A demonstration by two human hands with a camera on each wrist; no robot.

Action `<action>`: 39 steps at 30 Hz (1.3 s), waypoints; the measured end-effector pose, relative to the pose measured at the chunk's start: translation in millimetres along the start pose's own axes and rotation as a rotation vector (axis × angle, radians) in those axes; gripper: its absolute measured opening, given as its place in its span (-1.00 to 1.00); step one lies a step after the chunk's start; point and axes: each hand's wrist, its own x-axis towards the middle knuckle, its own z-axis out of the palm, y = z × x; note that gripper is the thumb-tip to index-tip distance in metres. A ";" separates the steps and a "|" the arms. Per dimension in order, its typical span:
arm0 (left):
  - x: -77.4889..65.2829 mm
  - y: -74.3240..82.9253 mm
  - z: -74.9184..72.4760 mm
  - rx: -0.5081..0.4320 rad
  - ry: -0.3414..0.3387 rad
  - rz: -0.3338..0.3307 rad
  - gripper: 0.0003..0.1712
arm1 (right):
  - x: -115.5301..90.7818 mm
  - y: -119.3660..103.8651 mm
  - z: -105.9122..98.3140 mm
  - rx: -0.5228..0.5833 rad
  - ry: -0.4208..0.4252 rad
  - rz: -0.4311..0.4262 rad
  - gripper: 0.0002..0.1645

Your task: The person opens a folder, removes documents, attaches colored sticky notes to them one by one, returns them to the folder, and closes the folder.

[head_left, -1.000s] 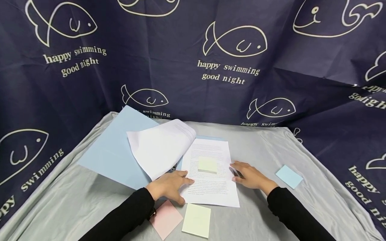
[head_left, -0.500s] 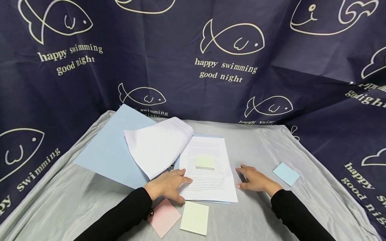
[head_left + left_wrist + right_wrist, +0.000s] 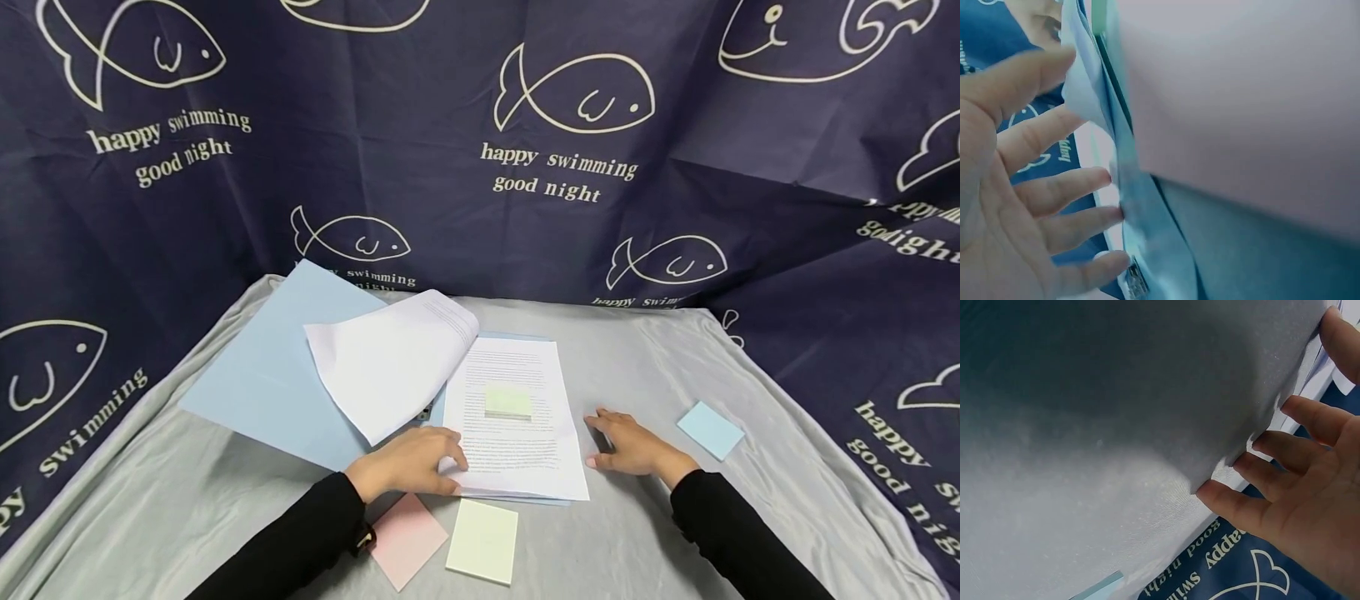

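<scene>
My left hand (image 3: 411,461) is at the lower left corner of the printed paper (image 3: 510,458). In the left wrist view, its thumb and index finger pinch the lifted, bent paper edge (image 3: 1085,87), while the other fingers spread along the folder's edge. A pale yellow sticky-note pad (image 3: 507,402) lies on the printed page. Under the paper is a blue folder (image 3: 262,367), its cover swung up to the left with a curled-over sheet (image 3: 390,362) against it. My right hand (image 3: 633,446) rests its fingertips on the grey cloth, right of the paper and apart from it.
A pink note pad (image 3: 408,542) and another pale yellow pad (image 3: 482,542) lie near the front. To the right sits a light blue pad (image 3: 711,430). Grey cloth (image 3: 637,367) covers the table, and a dark blue fish-print curtain (image 3: 450,167) hangs behind.
My left thumb and index finger have drawn in onto the paper's corner, which now bends up. My right hand has left the page's right edge and moved rightward onto the cloth.
</scene>
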 end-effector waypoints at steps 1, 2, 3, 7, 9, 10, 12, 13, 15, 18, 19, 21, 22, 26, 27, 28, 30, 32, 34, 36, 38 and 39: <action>-1.2 1.4 -0.4 0.006 0.034 0.014 -0.79 | -0.2 -0.2 0.1 0.003 0.002 -0.001 -0.15; -2.4 2.6 -0.7 0.016 0.075 0.029 -0.86 | -0.3 -0.2 0.0 0.002 0.002 -0.003 -0.15; -3.4 3.8 -0.7 0.027 0.115 0.039 -0.92 | -0.3 -0.2 -0.2 0.005 0.002 -0.005 -0.15; -4.8 7.4 -2.2 0.035 0.261 0.071 -0.92 | 0.4 0.8 -1.7 0.004 -0.003 -0.014 -0.15; -4.9 8.1 -2.5 0.031 0.312 0.076 -0.89 | 0.7 1.3 -2.3 0.000 -0.007 -0.020 -0.15; -4.9 8.1 -2.7 0.030 0.329 0.079 -0.88 | 0.9 1.5 -2.4 -0.001 -0.008 -0.020 -0.15; -5.5 8.0 -2.7 0.022 0.353 0.079 -0.85 | 0.9 1.7 -2.2 -0.004 -0.010 -0.023 -0.15; -5.9 7.9 -2.5 0.021 0.364 0.081 -0.84 | 0.9 1.8 -1.9 -0.004 -0.010 -0.021 -0.14; -6.6 7.4 -1.4 0.017 0.376 0.077 -0.84 | 0.7 1.9 -1.2 -0.003 -0.008 -0.017 -0.13; -7.3 7.2 0.3 0.012 0.400 0.078 -0.82 | 0.5 1.5 -0.3 -0.004 -0.004 -0.017 -0.13; -7.4 7.2 1.0 0.014 0.412 0.080 -0.81 | 0.5 1.3 -0.2 -0.002 -0.001 -0.017 -0.14; -7.3 7.1 2.6 0.028 0.438 0.088 -0.78 | 0.5 1.3 0.1 -0.001 0.001 -0.018 -0.14; -7.4 7.1 3.2 0.037 0.452 0.092 -0.76 | 0.5 1.2 0.1 0.001 0.002 -0.018 -0.14; -8.1 6.8 5.4 0.085 0.527 0.120 -0.76 | 0.3 1.1 0.2 0.004 0.001 -0.016 -0.14; -8.7 6.7 5.4 0.092 0.548 0.123 -0.77 | 0.2 1.1 0.2 0.005 0.000 -0.016 -0.14; -9.3 6.6 5.1 0.096 0.573 0.125 -0.79 | 0.1 1.2 0.2 0.006 0.000 -0.017 -0.14; -10.4 6.4 3.9 0.092 0.625 0.120 -0.84 | -0.1 1.6 0.3 0.008 -0.001 -0.019 -0.14; -12.2 5.7 2.0 0.079 0.676 0.100 -0.86 | -0.1 2.2 0.5 0.011 0.000 -0.020 -0.14; -14.1 5.3 -0.8 0.061 0.728 0.084 -0.87 | -0.3 2.0 0.5 0.016 0.001 -0.019 -0.14; -15.6 4.4 -3.2 0.050 0.788 0.084 -0.87 | -0.4 1.9 0.7 0.017 -0.001 -0.011 -0.13; -17.6 2.7 -5.6 0.042 0.845 0.093 -0.89 | 0.1 1.1 1.0 0.018 -0.001 -0.007 -0.13; -18.4 1.5 -6.5 0.042 0.873 0.101 -0.90 | 0.2 0.6 1.1 0.018 -0.002 -0.005 -0.13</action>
